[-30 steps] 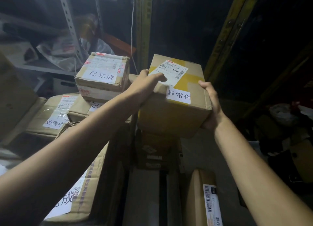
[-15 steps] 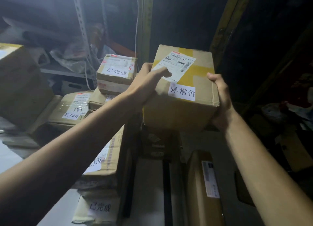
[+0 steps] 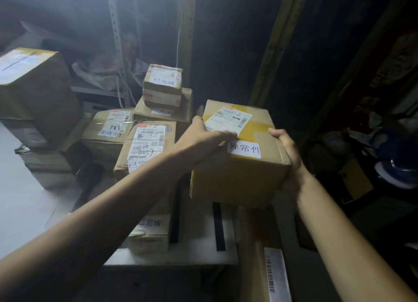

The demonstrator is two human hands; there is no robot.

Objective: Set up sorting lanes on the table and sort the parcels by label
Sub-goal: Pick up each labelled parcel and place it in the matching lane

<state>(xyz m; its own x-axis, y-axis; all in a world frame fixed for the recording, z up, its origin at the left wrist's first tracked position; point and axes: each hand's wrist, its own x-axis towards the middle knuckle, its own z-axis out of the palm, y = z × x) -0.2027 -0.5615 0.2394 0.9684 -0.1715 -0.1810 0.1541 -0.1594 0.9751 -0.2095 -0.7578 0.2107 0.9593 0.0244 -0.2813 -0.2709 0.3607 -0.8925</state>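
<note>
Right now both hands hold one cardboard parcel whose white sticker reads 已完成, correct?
Not quite. The left hand and right hand do hold one cardboard parcel, but the head view shows its white sticker reads 异常件, not 已完成.

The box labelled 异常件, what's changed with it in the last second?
The 异常件 box has come down and back toward the person, away from the stacked parcels. Left hand and right hand keep the same grip on it; the other parcels haven't moved.
</note>
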